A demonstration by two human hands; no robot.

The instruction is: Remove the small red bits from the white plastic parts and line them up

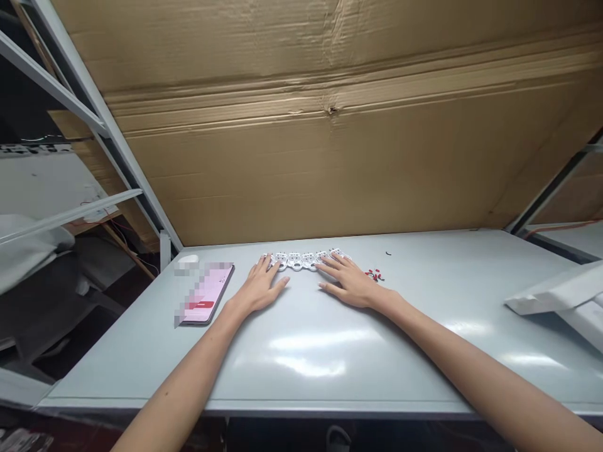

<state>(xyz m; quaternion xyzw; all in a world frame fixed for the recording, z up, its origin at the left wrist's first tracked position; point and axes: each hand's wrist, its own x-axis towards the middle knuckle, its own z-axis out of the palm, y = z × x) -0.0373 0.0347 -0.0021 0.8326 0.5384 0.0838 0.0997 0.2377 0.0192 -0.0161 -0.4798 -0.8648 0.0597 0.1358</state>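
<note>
A row of several small white pieces [294,261] with holes in them lies near the back of the grey tabletop [301,376]. Over the left end of the row rests my left hand [261,285], palm down with its fingers spread. My right hand [351,282] lies flat at the other end, its fingertips touching the white pieces there. Both hands cover the outer pieces in part. Just beyond my right hand is a little heap of red and black bits [375,275], too small to name.
On the left lies a phone [207,295] with a pink screen, a small white object [188,260] behind it. White packaging [556,292] sits at the right edge. Cardboard [330,176] walls off the back, and grey metal shelf posts [113,138] flank it. One dark bit [388,253] lies behind the heap.
</note>
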